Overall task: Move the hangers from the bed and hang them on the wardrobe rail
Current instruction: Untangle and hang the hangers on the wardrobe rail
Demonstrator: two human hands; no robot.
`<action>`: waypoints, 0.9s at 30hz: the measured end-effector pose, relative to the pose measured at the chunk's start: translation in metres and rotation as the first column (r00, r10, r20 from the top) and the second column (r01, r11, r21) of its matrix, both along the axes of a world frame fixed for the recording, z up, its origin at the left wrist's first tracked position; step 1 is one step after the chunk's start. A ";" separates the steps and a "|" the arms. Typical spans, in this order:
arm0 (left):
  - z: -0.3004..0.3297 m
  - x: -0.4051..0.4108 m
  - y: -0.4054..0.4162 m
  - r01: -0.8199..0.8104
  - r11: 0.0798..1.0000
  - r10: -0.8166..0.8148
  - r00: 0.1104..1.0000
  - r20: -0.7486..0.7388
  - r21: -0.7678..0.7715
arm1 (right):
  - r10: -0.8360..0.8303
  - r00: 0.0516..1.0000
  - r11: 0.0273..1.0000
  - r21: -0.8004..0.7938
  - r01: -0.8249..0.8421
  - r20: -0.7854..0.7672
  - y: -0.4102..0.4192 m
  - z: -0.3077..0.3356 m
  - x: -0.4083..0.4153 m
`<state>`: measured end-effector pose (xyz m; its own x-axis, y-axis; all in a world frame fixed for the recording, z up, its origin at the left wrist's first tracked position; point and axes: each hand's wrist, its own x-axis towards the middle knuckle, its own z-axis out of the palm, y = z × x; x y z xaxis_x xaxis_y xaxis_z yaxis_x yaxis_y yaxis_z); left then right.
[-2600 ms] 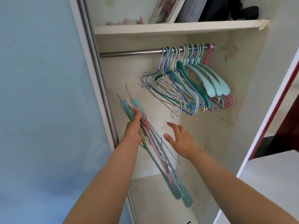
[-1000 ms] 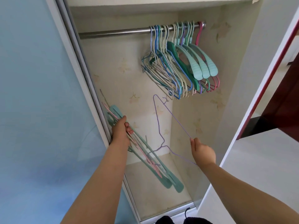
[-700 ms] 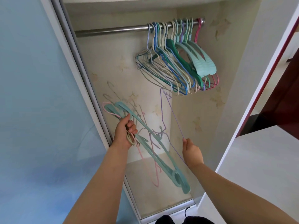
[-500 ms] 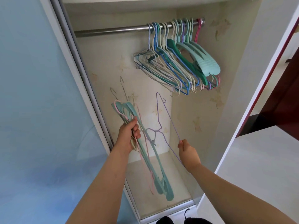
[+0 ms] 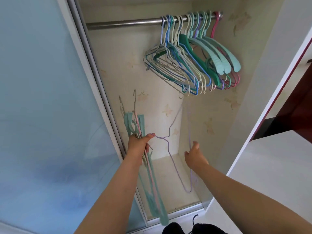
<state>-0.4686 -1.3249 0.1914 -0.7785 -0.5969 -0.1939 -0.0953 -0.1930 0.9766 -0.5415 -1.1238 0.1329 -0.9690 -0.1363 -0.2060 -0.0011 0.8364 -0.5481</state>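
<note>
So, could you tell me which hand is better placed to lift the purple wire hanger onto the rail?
Right hand: open beside the purple hanger; the left hand grips the bundle.

No readable text, label, brand, number or sign anywhere in view.
</note>
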 end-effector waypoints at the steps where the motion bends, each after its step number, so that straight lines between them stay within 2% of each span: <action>1: -0.003 0.002 -0.001 0.003 1.000 -0.003 1.000 0.018 -0.022 | 0.011 0.999 1.000 0.026 -0.010 -0.037 0.001 0.005 -0.005; 6: -0.009 0.006 -0.003 0.028 0.999 -0.026 0.998 0.059 -0.034 | 0.093 0.905 0.926 0.369 0.074 -0.415 0.003 0.042 -0.035; 9: -0.015 0.006 -0.001 0.060 0.998 -0.058 0.996 0.069 -0.030 | 0.212 0.843 0.878 0.475 0.058 -0.494 0.006 0.053 -0.045; 12: -0.022 0.006 0.002 0.150 0.985 -0.137 0.981 0.135 -0.090 | 0.399 0.773 0.820 0.570 -0.058 -0.494 0.008 0.056 -0.054; 16: -0.028 0.007 0.011 0.307 0.932 -0.264 0.939 0.221 -0.193 | 0.636 0.646 0.671 0.716 -0.192 -0.423 0.005 0.051 -0.057; 19: -0.030 0.010 0.014 0.429 0.874 -0.370 0.892 0.260 -0.227 | 0.744 0.613 0.512 0.817 -0.267 -0.266 -0.004 0.044 -0.054; 21: -0.034 0.013 0.013 0.469 0.856 -0.413 0.874 0.256 -0.218 | 0.757 0.624 0.460 0.836 -0.298 -0.194 -0.009 0.040 -0.053; 23: -0.038 0.016 0.013 0.462 0.862 -0.422 0.882 0.209 -0.208 | 0.720 0.672 0.513 0.785 -0.346 -0.174 -0.014 0.040 -0.050; 24: -0.039 0.018 0.012 0.447 0.870 -0.416 0.892 0.177 -0.207 | 0.683 0.707 0.585 0.717 -0.379 -0.184 -0.017 0.042 -0.048; 27: -0.040 0.021 0.011 0.415 0.881 -0.405 0.910 0.088 -0.227 | 0.443 0.858 0.886 0.275 -0.374 -0.261 -0.031 0.054 -0.043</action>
